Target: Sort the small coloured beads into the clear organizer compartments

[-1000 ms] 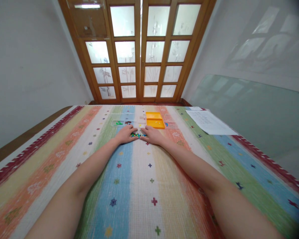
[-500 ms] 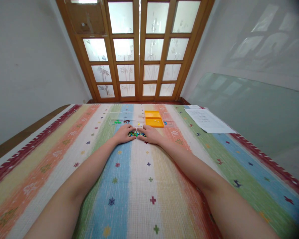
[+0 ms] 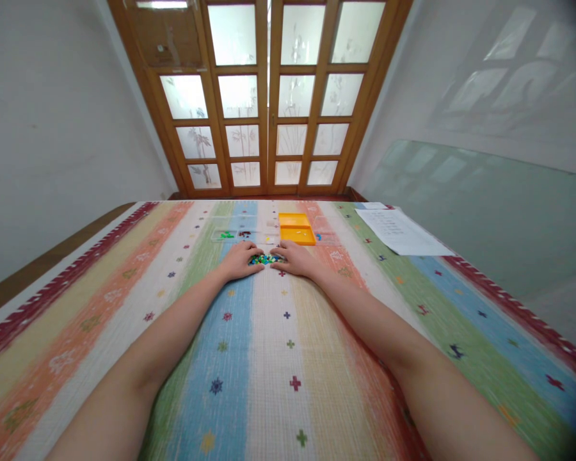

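Note:
A pile of small multicoloured pieces (image 3: 265,259), green, blue, yellow, white and dark, lies on the striped tablecloth. Around its left side curves my left hand (image 3: 241,261), thumb and fingers apart. My right hand (image 3: 292,258) cups the right side in the same way, its fingers also spread. Both hands rest on the cloth and touch the edges of the pile. Just behind them stands a clear compartment box (image 3: 214,237) with green pieces (image 3: 227,235) and dark red pieces (image 3: 244,234) in separate parts. The pieces are too small to name exactly.
An open orange case (image 3: 296,220) stands behind my right hand with a few pale pieces inside. Blue pieces (image 3: 319,237) lie in a clear container to its right. A printed paper sheet (image 3: 398,232) is at the far right. Wooden glazed doors (image 3: 271,128) are beyond the table.
My right hand has shifted slightly to the right, so the gap between my hands is wider and more of the pile shows. The boxes and paper stay in place.

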The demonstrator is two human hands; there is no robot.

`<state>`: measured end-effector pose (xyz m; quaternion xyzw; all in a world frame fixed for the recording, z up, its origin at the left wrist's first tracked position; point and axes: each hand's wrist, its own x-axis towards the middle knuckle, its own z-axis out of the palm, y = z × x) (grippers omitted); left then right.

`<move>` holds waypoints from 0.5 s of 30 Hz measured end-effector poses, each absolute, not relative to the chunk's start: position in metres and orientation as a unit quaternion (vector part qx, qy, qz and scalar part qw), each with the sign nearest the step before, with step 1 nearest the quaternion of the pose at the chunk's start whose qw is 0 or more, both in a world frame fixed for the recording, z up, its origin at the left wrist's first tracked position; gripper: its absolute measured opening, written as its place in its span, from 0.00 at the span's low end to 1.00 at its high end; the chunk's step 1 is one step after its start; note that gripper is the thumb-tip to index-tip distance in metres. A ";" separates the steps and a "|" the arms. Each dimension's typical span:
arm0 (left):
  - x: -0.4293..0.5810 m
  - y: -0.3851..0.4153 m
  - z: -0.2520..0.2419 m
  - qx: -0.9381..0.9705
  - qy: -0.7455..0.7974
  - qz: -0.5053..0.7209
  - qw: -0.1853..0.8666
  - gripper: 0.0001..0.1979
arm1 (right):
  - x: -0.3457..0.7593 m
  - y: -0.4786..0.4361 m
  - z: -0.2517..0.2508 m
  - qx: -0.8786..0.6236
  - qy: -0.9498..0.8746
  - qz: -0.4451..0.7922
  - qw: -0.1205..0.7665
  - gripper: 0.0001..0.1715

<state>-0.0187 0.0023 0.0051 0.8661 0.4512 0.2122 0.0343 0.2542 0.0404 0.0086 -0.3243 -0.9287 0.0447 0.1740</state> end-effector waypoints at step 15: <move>-0.038 0.008 0.008 0.882 0.425 0.199 0.044 0.24 | 0.275 0.052 0.010 -0.320 -0.932 0.055 0.163 0.22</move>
